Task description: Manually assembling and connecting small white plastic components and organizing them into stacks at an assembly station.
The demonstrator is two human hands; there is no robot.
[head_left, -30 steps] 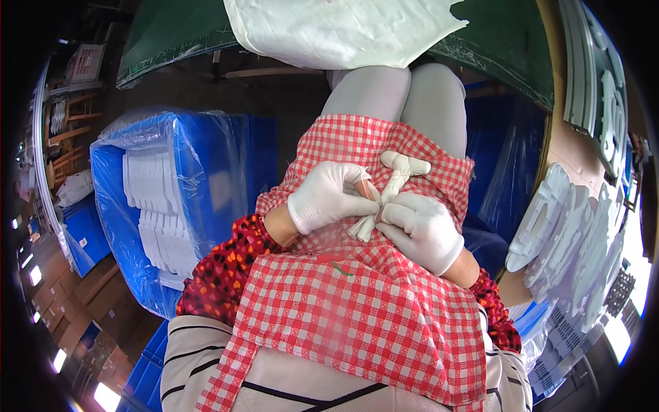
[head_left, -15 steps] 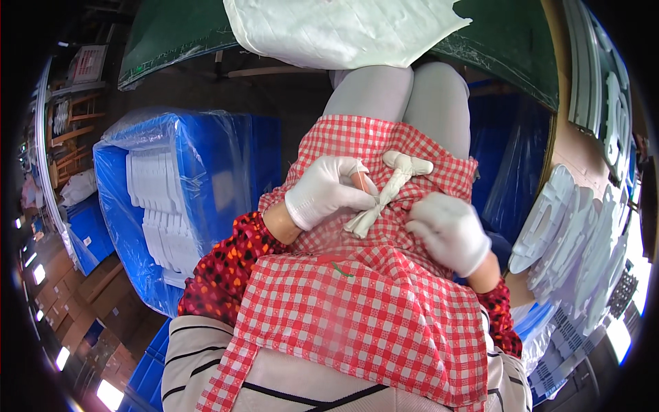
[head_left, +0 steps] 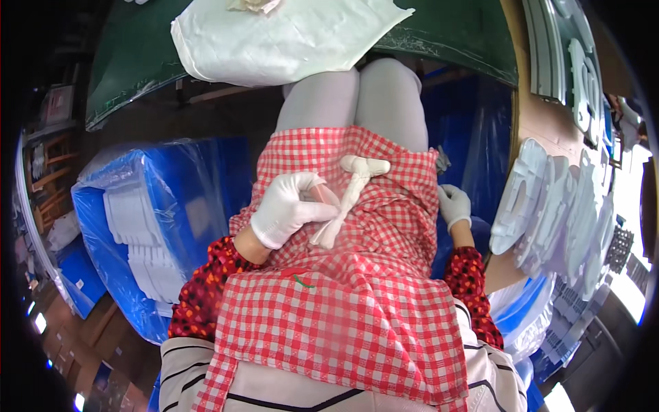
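Note:
A white T-shaped bundle [head_left: 354, 196], like twisted cloth with a rounded crossbar, lies on the red-and-white checked apron [head_left: 329, 302] over my lap. My left hand [head_left: 292, 208], in a white glove with bare fingertips showing, is closed at its lower part, thumb and fingers pinching its edge. On the right side of the lap, away from the bundle, my gloved right hand [head_left: 454, 204] hangs beside the apron's edge with fingers pointing down. Its fingertips are partly hidden. Just beyond it a small grey crumpled thing [head_left: 443, 159] shows at the apron's edge.
A blue crate [head_left: 89, 226] lined with clear plastic holds stacked white parts at the left. White moulded pieces [head_left: 523, 196] lean in a row at the right. Ahead stands a green table [head_left: 460, 41] with a white cloth [head_left: 288, 41] hanging over its edge.
My right hand has moved from beside the bundle out to the right edge of the lap. My left hand keeps its pinch on the bundle. The whole view has shifted.

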